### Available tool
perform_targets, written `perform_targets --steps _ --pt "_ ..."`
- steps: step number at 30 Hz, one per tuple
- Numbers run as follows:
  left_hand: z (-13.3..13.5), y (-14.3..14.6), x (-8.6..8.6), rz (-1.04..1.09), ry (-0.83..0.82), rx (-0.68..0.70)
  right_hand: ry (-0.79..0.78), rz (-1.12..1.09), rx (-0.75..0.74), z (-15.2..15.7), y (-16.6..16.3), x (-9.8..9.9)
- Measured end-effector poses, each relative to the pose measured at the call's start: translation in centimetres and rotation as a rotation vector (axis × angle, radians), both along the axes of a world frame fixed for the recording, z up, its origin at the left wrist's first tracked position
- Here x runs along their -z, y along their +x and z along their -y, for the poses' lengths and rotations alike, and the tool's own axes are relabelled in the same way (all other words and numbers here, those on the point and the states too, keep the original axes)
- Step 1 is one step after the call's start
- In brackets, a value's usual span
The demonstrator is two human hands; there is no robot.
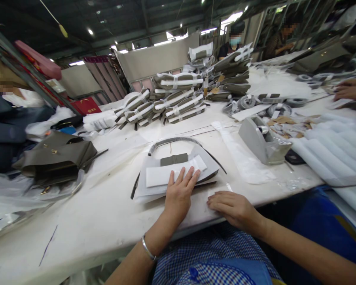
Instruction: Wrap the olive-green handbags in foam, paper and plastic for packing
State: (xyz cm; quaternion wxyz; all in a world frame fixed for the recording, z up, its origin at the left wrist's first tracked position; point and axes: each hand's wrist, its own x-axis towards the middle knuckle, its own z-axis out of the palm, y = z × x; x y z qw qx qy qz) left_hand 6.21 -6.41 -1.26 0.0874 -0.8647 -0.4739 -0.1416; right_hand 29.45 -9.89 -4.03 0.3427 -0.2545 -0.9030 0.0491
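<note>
Foam strip, one, on one bag, under spread left hand, right hand curled, grip unclear

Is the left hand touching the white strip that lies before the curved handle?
Touching. The head view shows the left hand with spread fingers resting on the white strip.

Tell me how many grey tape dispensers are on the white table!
1. The grey wedge-shaped plastic tape dispenser stands on the white table, beyond the bare right hand and left of the puffy white rolls. Others may be hidden behind the olive-grey bundles.
</note>
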Motion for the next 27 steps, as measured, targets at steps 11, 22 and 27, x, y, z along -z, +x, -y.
perform_targets --steps 11,22,27 --pt "0.1 0.4 -0.4 0.119 0.047 0.010 -0.158 -0.101 0.064 0.2 -0.6 0.5" --pt "-0.2 1.1 1.3 0.140 0.190 -0.031 0.099 -0.084 0.061 1.7 -1.2 -0.2" --pt "-0.2 1.2 1.5 0.117 0.168 -0.022 0.139 -0.086 0.062 0.5 -1.4 -3.3"
